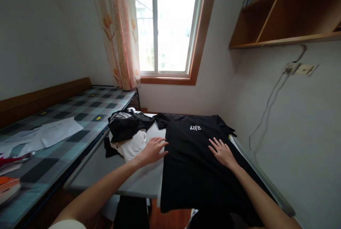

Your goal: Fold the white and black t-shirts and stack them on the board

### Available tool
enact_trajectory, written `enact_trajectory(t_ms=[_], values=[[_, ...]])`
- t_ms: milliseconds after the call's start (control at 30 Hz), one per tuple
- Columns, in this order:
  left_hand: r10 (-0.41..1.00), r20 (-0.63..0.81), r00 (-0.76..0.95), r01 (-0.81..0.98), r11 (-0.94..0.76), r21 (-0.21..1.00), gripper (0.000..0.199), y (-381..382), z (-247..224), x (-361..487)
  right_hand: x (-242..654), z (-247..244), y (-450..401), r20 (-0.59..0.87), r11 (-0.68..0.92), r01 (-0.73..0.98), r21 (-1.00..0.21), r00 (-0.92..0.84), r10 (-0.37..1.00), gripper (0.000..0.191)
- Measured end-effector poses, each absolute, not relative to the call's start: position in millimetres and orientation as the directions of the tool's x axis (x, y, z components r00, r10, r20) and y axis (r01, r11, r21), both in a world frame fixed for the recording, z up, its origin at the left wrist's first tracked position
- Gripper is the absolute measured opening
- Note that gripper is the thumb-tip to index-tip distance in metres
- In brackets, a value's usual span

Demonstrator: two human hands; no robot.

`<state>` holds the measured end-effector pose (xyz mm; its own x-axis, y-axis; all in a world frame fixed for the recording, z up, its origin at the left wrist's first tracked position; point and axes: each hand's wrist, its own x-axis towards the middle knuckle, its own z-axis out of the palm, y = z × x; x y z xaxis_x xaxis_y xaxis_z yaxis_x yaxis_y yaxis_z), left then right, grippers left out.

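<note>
A black T-shirt point(191, 172) lies spread out over the right part of a white table point(93, 170), its hem hanging past the near edge. White lettering shows near its far end. At the shirt's left edge is my left hand point(154, 150), fingers stretched toward the cloth; whether they touch it I cannot tell. My right hand point(223, 153) lies on or just above the right half of the shirt with its fingers spread, holding nothing. Left of the shirt sits a heap of black clothes point(125, 126) and white cloth point(133, 145).
A bed with a checked cover point(66, 115) runs along the left, with papers point(53, 133) on it. A window point(170, 26) with a flowered curtain point(119, 30) is ahead. Wooden shelves point(282, 15) and a socket point(293, 68) with a hanging cable are on the right.
</note>
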<state>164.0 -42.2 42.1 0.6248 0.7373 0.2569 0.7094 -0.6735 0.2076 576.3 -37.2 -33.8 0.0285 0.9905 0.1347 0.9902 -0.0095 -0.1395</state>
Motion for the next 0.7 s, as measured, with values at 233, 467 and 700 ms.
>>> enact_trajectory(t_ms=[233,467,700], values=[[0.898,0.438,-0.032,0.998,0.056,-0.041,0.065,13.6,107.3,61.0,579.1,-38.8,-36.2,0.177,-0.002,0.987,-0.160,0.031,0.984,0.059],[0.910,0.264,-0.320,0.944,0.282,0.173,0.038,29.4,151.0,-0.4,578.7,-39.3,-36.7,0.191,-0.006,0.984,-0.180,0.041,0.981,0.058],[0.672,0.651,-0.353,0.659,-0.315,0.683,0.024,67.4,259.6,57.4,575.0,-35.8,-37.8,0.218,-0.010,0.975,-0.221,0.059,0.974,0.055]])
